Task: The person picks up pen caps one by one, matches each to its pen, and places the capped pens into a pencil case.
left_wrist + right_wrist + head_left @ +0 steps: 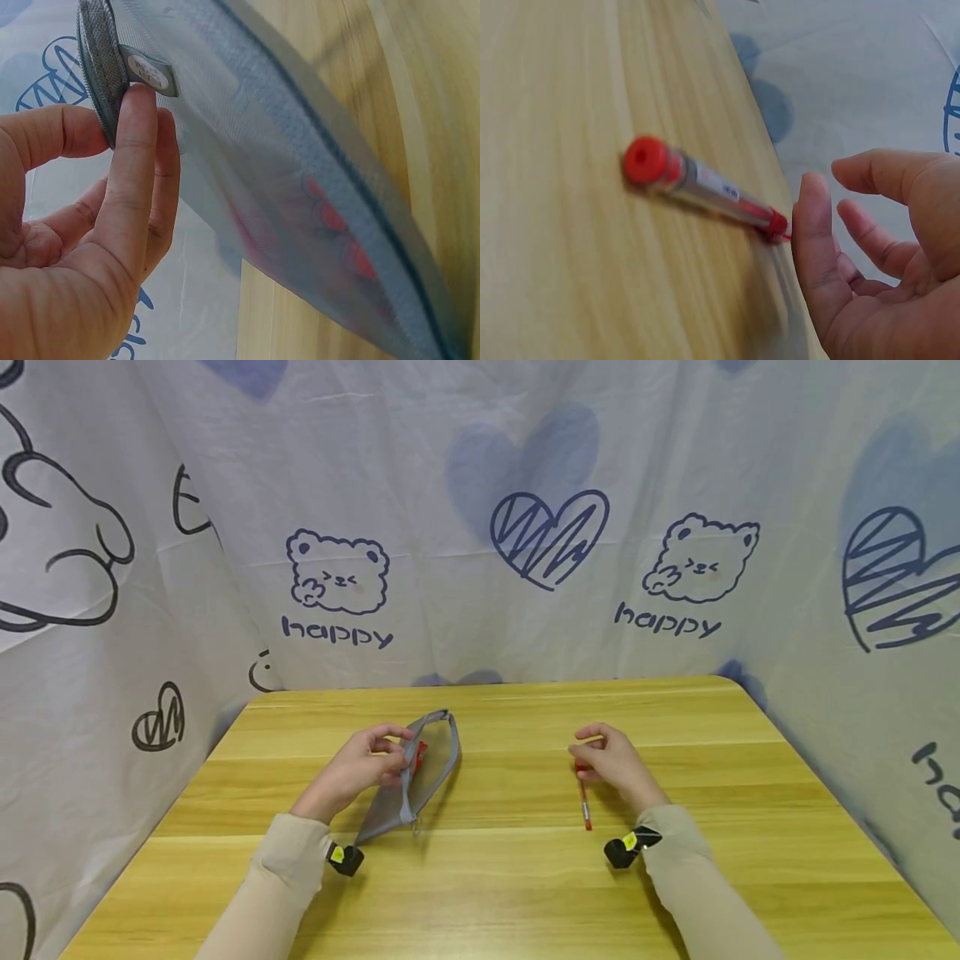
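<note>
My left hand (358, 770) pinches the zipped edge of a grey mesh pouch (217, 150) between thumb and fingers, close to a small tab (150, 73) with a pale label. The pouch's mouth gapes in the head view, and something red (421, 755) shows inside; its kind is unclear through the mesh. On the table to the right lies a clear-barrelled pen (712, 190) with a red end plug and a red part towards the fingers. My right hand (617, 766) hovers at the pen's far end, its fingers loosely bent with a gap between fingertips. Whether a finger touches the pen is unclear.
The wood-grain table (510, 877) spreads under both hands. Behind it and at both sides hangs a pale cloth (450, 602) printed with hearts and bears. A zip pull ring (417, 825) dangles from the pouch's near corner.
</note>
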`<move>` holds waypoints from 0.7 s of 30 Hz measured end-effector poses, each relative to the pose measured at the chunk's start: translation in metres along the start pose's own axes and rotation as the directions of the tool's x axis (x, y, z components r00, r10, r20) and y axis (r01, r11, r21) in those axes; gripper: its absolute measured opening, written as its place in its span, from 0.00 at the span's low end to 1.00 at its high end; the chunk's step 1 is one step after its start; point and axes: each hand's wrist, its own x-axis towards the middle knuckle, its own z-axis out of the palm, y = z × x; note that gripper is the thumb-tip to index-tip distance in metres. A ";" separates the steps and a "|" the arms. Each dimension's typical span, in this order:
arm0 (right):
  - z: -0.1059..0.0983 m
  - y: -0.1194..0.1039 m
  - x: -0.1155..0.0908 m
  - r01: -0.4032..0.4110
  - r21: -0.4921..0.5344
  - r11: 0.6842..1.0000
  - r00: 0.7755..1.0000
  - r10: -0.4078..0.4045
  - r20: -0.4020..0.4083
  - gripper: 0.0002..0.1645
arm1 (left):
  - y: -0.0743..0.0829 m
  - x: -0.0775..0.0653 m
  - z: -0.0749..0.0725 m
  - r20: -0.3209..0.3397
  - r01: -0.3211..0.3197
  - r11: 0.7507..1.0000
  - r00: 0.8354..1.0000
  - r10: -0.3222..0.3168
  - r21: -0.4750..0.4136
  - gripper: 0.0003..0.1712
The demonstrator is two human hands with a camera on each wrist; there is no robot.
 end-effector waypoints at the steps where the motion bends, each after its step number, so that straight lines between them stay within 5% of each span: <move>1: -0.001 0.001 0.000 -0.004 -0.008 1.000 1.000 0.004 -0.002 0.26 | 0.000 0.000 0.000 -0.002 0.000 1.000 1.000 0.000 0.002 0.25; 21: 0.002 0.001 0.005 -0.090 -0.261 0.961 0.993 0.066 -0.098 0.20 | -0.001 -0.001 0.000 -0.007 -0.012 1.000 1.000 0.012 0.003 0.25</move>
